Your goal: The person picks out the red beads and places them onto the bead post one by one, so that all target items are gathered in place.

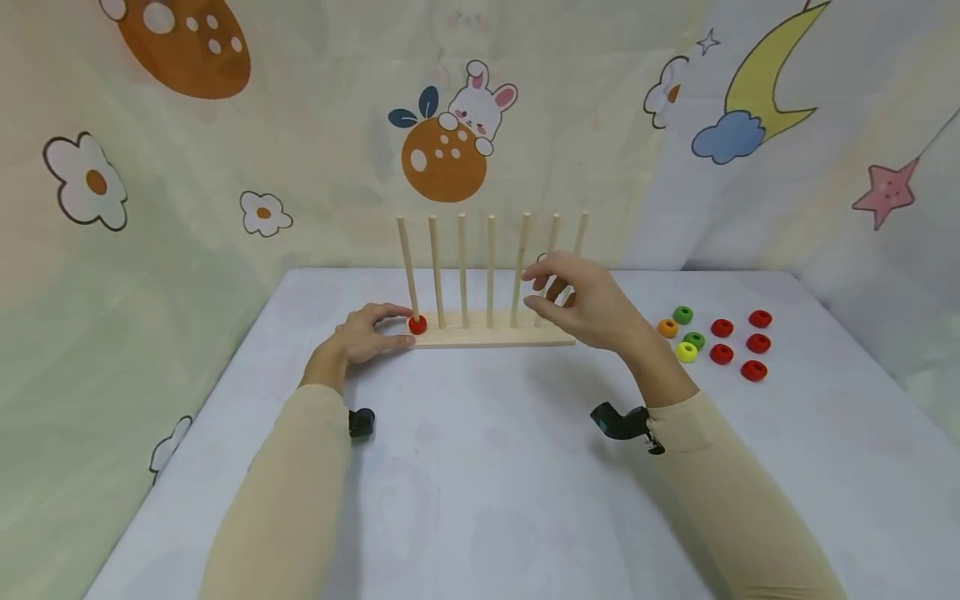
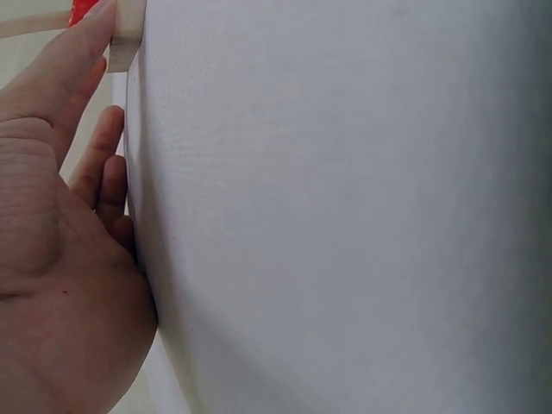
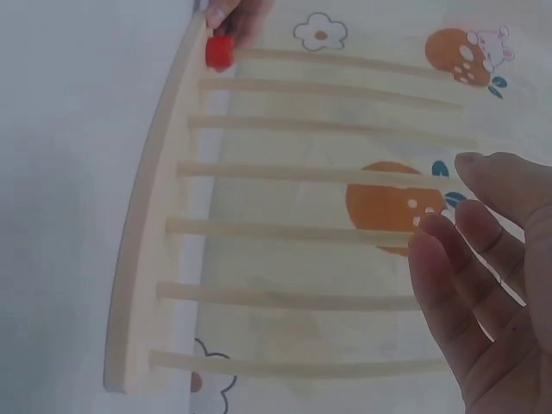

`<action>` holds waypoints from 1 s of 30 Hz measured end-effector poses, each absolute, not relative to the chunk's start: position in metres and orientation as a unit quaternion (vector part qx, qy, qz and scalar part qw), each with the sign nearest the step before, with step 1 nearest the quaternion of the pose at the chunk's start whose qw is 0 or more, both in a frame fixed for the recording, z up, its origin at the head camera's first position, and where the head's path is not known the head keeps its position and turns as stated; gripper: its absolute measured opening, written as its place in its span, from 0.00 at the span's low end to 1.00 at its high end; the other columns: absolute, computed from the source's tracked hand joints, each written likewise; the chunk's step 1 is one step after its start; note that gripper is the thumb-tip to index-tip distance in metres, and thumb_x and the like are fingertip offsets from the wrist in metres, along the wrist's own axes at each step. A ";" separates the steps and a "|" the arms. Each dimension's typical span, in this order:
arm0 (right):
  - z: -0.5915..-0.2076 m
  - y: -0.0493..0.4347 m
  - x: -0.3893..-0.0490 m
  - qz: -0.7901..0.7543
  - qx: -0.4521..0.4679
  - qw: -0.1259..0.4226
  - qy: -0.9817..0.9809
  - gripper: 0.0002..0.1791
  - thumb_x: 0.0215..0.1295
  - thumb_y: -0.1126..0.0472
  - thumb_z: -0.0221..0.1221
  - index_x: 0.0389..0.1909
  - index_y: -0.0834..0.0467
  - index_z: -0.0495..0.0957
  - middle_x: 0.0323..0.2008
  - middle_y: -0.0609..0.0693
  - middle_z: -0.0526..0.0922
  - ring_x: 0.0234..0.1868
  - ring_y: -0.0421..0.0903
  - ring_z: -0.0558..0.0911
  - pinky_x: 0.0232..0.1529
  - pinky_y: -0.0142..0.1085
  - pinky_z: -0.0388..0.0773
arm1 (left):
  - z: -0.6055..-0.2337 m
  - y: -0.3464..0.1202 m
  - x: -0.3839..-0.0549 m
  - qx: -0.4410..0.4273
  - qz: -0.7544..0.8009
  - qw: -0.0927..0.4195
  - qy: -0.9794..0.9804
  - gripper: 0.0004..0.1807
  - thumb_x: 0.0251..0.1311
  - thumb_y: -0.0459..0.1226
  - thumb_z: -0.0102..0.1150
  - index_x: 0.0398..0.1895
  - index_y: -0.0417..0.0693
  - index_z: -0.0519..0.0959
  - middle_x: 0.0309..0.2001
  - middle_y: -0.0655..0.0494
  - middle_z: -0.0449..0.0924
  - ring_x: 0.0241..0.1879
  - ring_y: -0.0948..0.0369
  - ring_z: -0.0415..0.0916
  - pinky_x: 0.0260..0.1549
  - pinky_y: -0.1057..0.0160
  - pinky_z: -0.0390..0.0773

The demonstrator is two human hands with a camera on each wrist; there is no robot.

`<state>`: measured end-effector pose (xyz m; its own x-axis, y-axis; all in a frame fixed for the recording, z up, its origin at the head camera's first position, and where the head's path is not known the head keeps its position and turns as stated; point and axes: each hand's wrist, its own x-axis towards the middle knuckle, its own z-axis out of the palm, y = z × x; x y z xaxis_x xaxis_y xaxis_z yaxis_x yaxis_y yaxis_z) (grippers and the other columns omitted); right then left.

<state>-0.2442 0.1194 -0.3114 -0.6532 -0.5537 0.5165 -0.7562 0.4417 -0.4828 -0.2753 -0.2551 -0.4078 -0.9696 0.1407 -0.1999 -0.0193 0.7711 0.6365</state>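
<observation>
Left hand (image 1: 366, 335) is pinching base (image 1: 480, 337); right hand (image 1: 585, 302) is hovering empty, thumb apart; bumping pegs (image 1: 491, 271) could be tipping it.

Head view: bright, diffuse, fairly even light. Soft-edged shadows on the table (image 1: 480, 467), below the right hand (image 1: 581, 300) and along the inner side of each sleeve (image 1: 292, 483). Paler patch on the cloth (image 1: 337, 142), upper right of frame. Left wrist view: dimmer, greyish; tabletop soft, darkening at right edge. Right wrist view: hazy, low contrast; sticks (image 3: 276, 172) bow slightly; left hand (image 3: 246, 21), top edge, looks soft.
</observation>
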 end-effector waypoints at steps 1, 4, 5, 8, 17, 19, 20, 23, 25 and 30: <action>-0.312 0.122 -0.244 0.356 0.390 0.144 -0.837 0.15 0.66 0.65 0.68 0.52 0.56 0.82 0.43 0.51 0.82 0.36 0.43 0.83 0.30 0.40 0.83 | -0.408 -0.255 -0.274 0.033 0.338 0.118 0.933 0.32 0.62 0.55 0.67 0.70 0.70 0.72 0.80 0.49 0.54 0.79 0.41 0.43 0.72 0.29 0.42; -0.313 0.126 -0.244 0.357 0.389 0.151 -0.836 0.15 0.66 0.65 0.68 0.52 0.55 0.82 0.43 0.51 0.83 0.36 0.42 0.83 0.30 0.41 0.83 | -0.407 -0.257 -0.272 0.028 0.338 0.112 0.934 0.32 0.62 0.55 0.67 0.70 0.70 0.73 0.79 0.49 0.55 0.79 0.42 0.45 0.72 0.30 0.42; -0.313 0.127 -0.244 0.358 0.389 0.151 -0.835 0.15 0.66 0.65 0.68 0.52 0.55 0.82 0.43 0.51 0.83 0.36 0.42 0.83 0.30 0.42 0.83 | -0.407 -0.257 -0.272 0.026 0.339 0.111 0.934 0.32 0.62 0.55 0.67 0.70 0.69 0.73 0.79 0.49 0.55 0.79 0.42 0.45 0.72 0.30 0.42; -0.312 0.131 -0.242 0.352 0.387 0.150 -0.839 0.14 0.66 0.64 0.68 0.51 0.55 0.82 0.44 0.51 0.84 0.37 0.42 0.83 0.30 0.40 0.84 | -0.408 -0.259 -0.271 0.023 0.341 0.112 0.933 0.32 0.62 0.55 0.67 0.70 0.69 0.73 0.80 0.48 0.55 0.79 0.41 0.44 0.72 0.30 0.43; -0.311 0.151 -0.235 0.310 0.383 0.159 -0.855 0.15 0.65 0.64 0.69 0.51 0.55 0.82 0.45 0.47 0.84 0.37 0.42 0.83 0.32 0.38 0.84 | -0.408 -0.254 -0.277 0.030 0.343 0.121 0.931 0.32 0.61 0.56 0.68 0.69 0.70 0.73 0.80 0.49 0.55 0.79 0.42 0.45 0.72 0.29 0.41; -0.311 0.154 -0.234 0.302 0.388 0.161 -0.856 0.14 0.65 0.64 0.69 0.51 0.56 0.82 0.45 0.48 0.84 0.37 0.42 0.83 0.32 0.38 0.85 | -0.407 -0.254 -0.279 0.032 0.344 0.123 0.930 0.31 0.61 0.56 0.68 0.68 0.70 0.74 0.80 0.49 0.55 0.79 0.42 0.46 0.72 0.28 0.41; -0.311 0.156 -0.234 0.301 0.389 0.160 -0.856 0.14 0.64 0.65 0.70 0.50 0.56 0.82 0.45 0.49 0.85 0.37 0.43 0.83 0.32 0.38 0.85 | -0.407 -0.254 -0.279 0.031 0.345 0.124 0.930 0.31 0.61 0.56 0.68 0.68 0.70 0.74 0.80 0.49 0.55 0.79 0.42 0.46 0.72 0.28 0.41; -0.314 0.162 -0.233 0.298 0.384 0.158 -0.860 0.14 0.63 0.65 0.70 0.49 0.58 0.82 0.44 0.50 0.85 0.37 0.43 0.83 0.33 0.38 0.85 | -0.408 -0.255 -0.280 0.027 0.347 0.128 0.929 0.31 0.60 0.57 0.69 0.68 0.71 0.74 0.80 0.50 0.54 0.79 0.43 0.46 0.72 0.28 0.41; -0.317 0.166 -0.231 0.299 0.378 0.154 -0.863 0.15 0.63 0.65 0.70 0.49 0.58 0.82 0.44 0.50 0.84 0.37 0.44 0.84 0.34 0.39 0.86 | -0.409 -0.256 -0.280 0.026 0.347 0.129 0.929 0.32 0.60 0.57 0.69 0.68 0.72 0.74 0.80 0.50 0.54 0.79 0.42 0.46 0.71 0.27 0.42; -0.324 0.178 -0.228 0.297 0.364 0.143 -0.871 0.16 0.62 0.65 0.71 0.50 0.57 0.82 0.42 0.49 0.83 0.38 0.44 0.84 0.36 0.44 0.87 | -0.410 -0.256 -0.278 0.028 0.347 0.126 0.929 0.32 0.60 0.58 0.68 0.68 0.72 0.73 0.80 0.51 0.54 0.79 0.43 0.48 0.71 0.27 0.43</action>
